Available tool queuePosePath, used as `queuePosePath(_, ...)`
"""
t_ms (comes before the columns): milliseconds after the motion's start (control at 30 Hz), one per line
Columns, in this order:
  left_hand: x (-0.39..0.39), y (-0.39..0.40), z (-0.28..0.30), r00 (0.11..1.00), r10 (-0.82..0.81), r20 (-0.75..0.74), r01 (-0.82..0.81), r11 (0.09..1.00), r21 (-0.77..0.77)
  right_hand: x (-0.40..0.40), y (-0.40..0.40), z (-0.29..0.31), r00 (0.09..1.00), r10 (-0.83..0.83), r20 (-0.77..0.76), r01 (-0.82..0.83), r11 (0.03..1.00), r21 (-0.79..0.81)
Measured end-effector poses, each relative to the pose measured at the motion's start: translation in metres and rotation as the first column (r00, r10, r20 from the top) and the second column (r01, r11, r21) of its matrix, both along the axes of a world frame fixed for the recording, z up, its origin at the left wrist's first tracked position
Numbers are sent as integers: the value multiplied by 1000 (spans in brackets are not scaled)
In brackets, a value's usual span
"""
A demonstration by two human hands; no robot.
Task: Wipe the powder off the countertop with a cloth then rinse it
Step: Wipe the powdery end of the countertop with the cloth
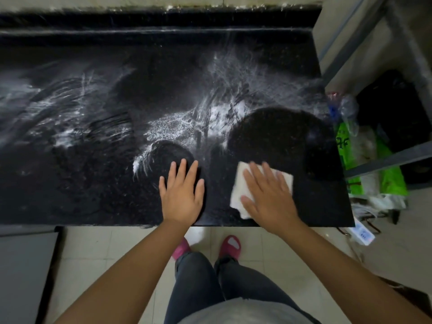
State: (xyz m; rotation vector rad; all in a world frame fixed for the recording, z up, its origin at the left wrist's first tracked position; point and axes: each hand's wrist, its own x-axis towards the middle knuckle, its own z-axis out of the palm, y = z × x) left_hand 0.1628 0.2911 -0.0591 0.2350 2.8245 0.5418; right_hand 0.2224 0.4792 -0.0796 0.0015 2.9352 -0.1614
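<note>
1. Your right hand (268,195) lies flat, fingers spread, pressing a folded white cloth (240,190) onto the black countertop (70,183) near its front edge, right of centre. Your left hand (181,195) rests open and flat on bare stone just beside it, holding nothing.

2. White powder (224,113) streaks the middle and left of the slab, thickest just beyond the two round dark patches nearest you. Most of the wiping, by this view, lies ahead.

3. Pull the cloth toward yourself and powder may spill over the front edge onto the floor tiles (268,242) by your pink slippers (230,246). A pale patch already shows there, though the blur makes it hard to say whether it is powder.

4. Sweep right and you risk pushing powder off the end into the plastic bags (383,183) crowded under the shelf frame.

5. A flat palm only rides on the cloth. Press unevenly and it may bunch or slip out, smearing streaks rather than lifting them.

6. Your left palm sits close to a powder arc (140,160); shift it and you may print the mess elsewhere.

7. No sink shows in this view, so a loaded cloth could shed powder on the way to rinsing.
</note>
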Motion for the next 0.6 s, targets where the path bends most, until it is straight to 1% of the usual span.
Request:
queuePosePath(67,-8,0,2,1000,6,-28,-6,1000,-24,26,37,0,992,-106,70,102,993,59)
queuePosePath(133,-17,-2,0,999,41,-19,-42,997,-71,27,75,6,958,-285,44,282,958,60)
queuePosePath(167,-21,-4,-3,999,52,-5,-52,993,-105,19,89,10,926,-377,24,376,925,55)
queuePosePath(233,-26,-6,-8,999,49,14,-45,983,-177,-13,105,17,830,-556,29,555,831,38)
queuePosePath(300,-28,-5,-12,999,45,14,-41,979,-197,-53,103,17,765,-644,8,643,765,25)
queuePosePath(367,-30,-4,-14,999,52,5,-51,982,-180,-95,83,17,775,-631,5,631,775,12)
queuePosePath(433,-29,-3,-14,998,55,2,-54,985,-166,-126,47,16,839,-542,49,542,840,7)
queuePosePath(533,-30,-5,-15,998,64,18,-60,986,-153,-135,-17,12,946,-311,93,313,950,-4)
queuePosePath(600,-32,-6,-16,998,67,20,-63,987,-149,-111,-42,4,987,-151,47,151,988,-11)
